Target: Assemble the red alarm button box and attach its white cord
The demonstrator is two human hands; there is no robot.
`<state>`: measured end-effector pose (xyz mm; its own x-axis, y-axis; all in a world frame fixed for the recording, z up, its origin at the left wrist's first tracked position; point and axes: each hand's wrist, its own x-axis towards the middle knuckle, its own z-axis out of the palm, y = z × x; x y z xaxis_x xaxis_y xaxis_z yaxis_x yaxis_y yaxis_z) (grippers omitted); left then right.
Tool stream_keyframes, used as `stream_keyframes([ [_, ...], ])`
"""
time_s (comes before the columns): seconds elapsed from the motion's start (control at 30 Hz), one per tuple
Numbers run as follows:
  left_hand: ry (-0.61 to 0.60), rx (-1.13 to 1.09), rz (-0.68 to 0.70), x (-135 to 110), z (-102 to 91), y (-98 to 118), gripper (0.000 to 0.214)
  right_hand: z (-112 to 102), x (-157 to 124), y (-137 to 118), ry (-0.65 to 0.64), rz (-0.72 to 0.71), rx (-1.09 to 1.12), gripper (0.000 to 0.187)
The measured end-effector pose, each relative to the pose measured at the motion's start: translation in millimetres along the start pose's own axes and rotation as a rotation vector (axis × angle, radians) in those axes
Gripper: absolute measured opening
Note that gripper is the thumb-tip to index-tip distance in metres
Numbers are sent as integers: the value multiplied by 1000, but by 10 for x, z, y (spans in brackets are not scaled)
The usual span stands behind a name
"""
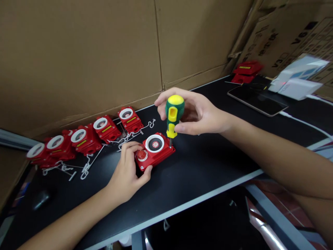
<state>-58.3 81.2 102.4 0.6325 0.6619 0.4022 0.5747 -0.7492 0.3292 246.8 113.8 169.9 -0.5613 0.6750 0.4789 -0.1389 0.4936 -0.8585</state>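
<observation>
A red box (161, 156) with a white-rimmed round window and a small red dome lies face up on the black table. My left hand (127, 175) grips its left end, thumb on the near side and fingers around the dome. In my right hand (194, 111) is a screwdriver (172, 116) with a green and yellow handle, held upright between thumb and fingers. Its tip meets a screw at the box's right corner.
Several similar red boxes (107, 130) with white cords stand in a row at the back left. A phone (256, 99), a white charger (293, 88) and more red parts (246, 72) lie at the right. Cardboard (104, 52) walls the back; a dark mouse (41, 199) sits at the left.
</observation>
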Motion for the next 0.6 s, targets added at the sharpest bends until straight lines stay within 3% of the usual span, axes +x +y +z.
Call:
stream_keyframes([
  [0.2, -19, -3, -31, -15, 7, -10, 42, -64, -32, 66, -53, -64, -90, 41],
  [0.6, -7, -15, -1, 4, -1, -2, 41, -41, -10, 80, -27, -121, -235, 39],
])
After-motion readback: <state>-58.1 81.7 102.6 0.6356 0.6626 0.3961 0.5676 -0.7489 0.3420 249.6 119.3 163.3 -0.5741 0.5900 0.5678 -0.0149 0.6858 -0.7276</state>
